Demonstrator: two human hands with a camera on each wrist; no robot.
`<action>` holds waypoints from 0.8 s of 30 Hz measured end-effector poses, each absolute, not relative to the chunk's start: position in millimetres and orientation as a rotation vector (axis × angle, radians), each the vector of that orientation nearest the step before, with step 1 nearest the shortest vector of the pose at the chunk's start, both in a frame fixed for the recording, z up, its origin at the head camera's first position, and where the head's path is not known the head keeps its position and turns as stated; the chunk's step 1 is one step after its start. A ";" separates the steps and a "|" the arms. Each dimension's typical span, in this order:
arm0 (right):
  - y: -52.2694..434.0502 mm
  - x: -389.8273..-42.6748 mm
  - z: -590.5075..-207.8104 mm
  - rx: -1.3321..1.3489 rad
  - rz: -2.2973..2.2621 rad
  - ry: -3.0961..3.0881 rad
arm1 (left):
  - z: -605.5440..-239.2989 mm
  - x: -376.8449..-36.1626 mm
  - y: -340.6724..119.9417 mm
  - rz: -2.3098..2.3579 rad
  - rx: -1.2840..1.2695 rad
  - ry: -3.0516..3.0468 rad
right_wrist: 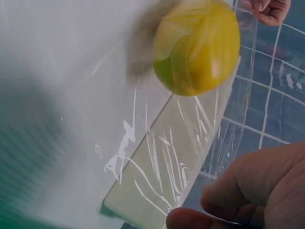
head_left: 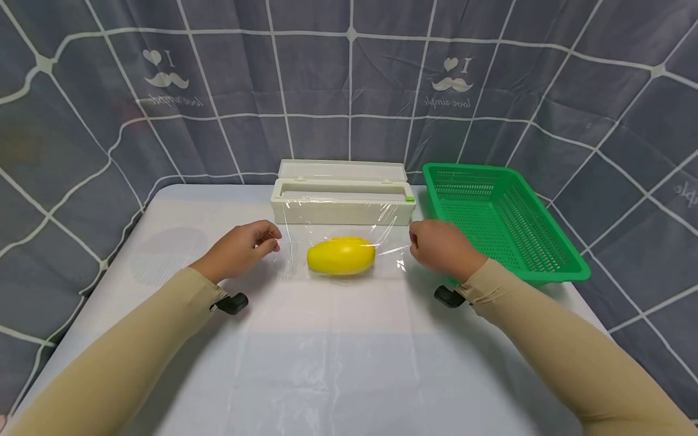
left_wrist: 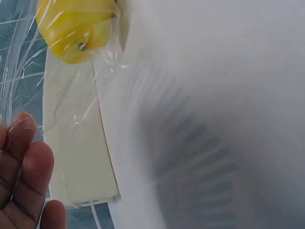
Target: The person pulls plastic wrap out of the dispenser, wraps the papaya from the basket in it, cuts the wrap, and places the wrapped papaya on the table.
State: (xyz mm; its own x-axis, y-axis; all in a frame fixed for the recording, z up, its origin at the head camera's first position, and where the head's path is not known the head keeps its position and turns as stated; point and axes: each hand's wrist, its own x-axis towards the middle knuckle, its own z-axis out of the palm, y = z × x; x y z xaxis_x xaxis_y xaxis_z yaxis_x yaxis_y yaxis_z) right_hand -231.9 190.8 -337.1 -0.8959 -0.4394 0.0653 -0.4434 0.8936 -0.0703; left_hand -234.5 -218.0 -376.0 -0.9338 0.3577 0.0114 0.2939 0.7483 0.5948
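A sheet of clear cling film (head_left: 388, 233) stretches out from a white cling film dispenser box (head_left: 279, 211) whose lid is raised. Beneath the sheet lies an oblong yellow fruit (head_left: 341, 255), its stem end showing in the left wrist view. My left hand (head_left: 242, 248) pinches the film's left side; in the left wrist view the film runs to its fingertips (left_wrist: 23, 129). On the other side, my right hand (head_left: 442, 245) grips the film with curled fingers, and its thumb (right_wrist: 226, 193) shows close in the right wrist view. The film looks creased near both hands.
A green plastic basket (head_left: 556, 233) stands at the right, close behind my right hand. The white tabletop (head_left: 327, 375) spreads in front of the fruit. A grey checked curtain (head_left: 316, 72) surrounds the back and sides of the table.
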 end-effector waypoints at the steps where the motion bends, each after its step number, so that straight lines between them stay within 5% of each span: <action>1: 189.7 -234.6 -336.8 0.691 0.108 -3.022 | -376.6 -237.2 -217.6 0.936 0.509 2.833; 24: 169.2 -265.8 -340.2 0.611 -0.215 -3.204 | -387.7 -266.0 -210.3 0.630 0.558 2.896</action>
State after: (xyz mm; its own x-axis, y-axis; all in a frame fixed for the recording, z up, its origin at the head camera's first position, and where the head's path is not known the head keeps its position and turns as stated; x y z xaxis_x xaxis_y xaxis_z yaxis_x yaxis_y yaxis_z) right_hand -265.8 169.2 -340.2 -0.9225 -0.3564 -0.1484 -0.3731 0.9218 0.1050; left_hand -266.0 -210.3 -387.7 -0.9239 0.3802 -0.0429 0.3280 0.8447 0.4229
